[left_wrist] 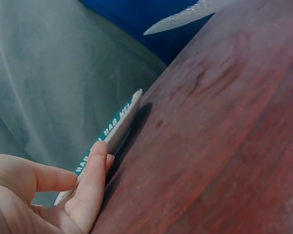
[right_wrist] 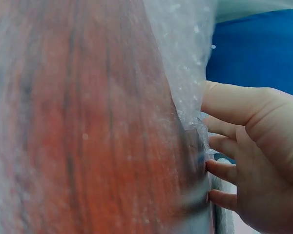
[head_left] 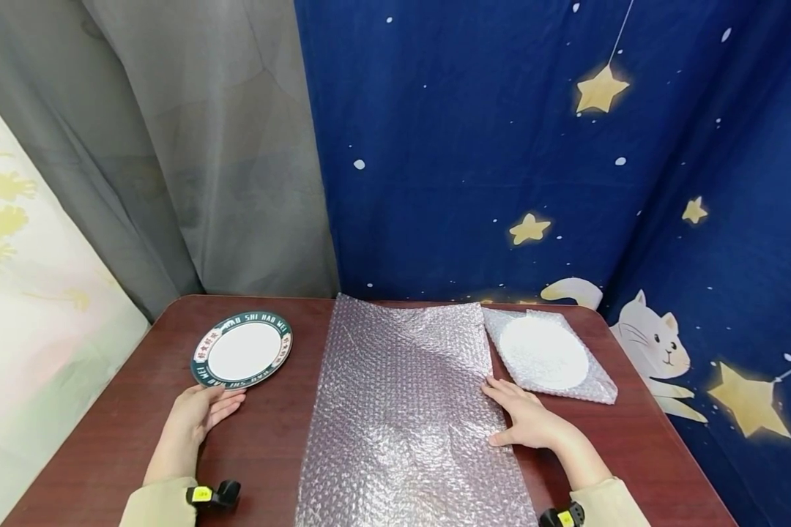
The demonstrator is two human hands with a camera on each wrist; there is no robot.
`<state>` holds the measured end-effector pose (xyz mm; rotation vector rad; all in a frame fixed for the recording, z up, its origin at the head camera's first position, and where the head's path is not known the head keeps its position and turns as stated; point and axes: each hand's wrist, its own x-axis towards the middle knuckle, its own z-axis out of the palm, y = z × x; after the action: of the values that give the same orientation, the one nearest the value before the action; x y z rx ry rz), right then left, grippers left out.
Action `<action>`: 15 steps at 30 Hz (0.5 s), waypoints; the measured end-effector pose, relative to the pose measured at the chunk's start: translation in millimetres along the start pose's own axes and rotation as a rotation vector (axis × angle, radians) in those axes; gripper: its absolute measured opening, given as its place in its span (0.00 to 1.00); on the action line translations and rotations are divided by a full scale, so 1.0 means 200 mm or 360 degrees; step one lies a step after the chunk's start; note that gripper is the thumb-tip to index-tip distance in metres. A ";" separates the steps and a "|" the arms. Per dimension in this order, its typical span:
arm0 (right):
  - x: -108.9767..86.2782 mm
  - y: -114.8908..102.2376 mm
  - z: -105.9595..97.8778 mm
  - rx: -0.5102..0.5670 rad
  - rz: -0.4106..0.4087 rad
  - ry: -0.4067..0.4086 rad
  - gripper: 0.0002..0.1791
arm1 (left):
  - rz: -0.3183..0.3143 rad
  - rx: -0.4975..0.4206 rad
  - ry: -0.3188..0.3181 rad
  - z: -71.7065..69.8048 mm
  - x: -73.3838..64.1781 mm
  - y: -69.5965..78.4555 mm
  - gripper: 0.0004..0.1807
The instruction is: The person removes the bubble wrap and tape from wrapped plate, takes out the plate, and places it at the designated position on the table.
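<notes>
My left hand (head_left: 196,411) pinches the near rim of a round white plate (head_left: 245,351) with a dark green lettered border, at the left of the table. In the left wrist view the thumb is on the rim of the plate (left_wrist: 118,127) and the fingers reach beneath it; a shadow falls on the table below. A long sheet of bubble wrap (head_left: 409,410) lies flat down the middle. On its right edge rests my right hand (head_left: 524,413), fingers spread and fairly straight. In the right wrist view those fingertips touch the bubble wrap (right_wrist: 185,63).
Beyond my right hand, a white plate wrapped in bubble wrap (head_left: 543,353) lies at the table's back right. The reddish-brown table (head_left: 257,454) ends at a grey curtain (head_left: 237,161) and a blue starry curtain (head_left: 461,146).
</notes>
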<state>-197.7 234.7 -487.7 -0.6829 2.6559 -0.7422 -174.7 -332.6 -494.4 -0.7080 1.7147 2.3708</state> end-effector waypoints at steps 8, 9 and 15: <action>-0.01 -0.01 0.00 0.0019 0.0018 0.0002 0.51 | 0.0031 0.0137 0.0006 0.00 -0.01 -0.01 0.22; -0.01 -0.02 0.00 0.0021 0.0015 0.0002 0.51 | 0.0034 0.0156 0.0007 0.00 -0.01 -0.01 0.21; -0.02 -0.02 0.00 0.0013 -0.0042 -0.0005 0.47 | 0.0029 0.0266 0.0022 0.01 -0.03 0.00 0.23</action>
<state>-192.9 234.8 -484.8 -0.7175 2.6443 -0.7581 -169.6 -330.7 -491.1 -0.6861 1.9046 2.2050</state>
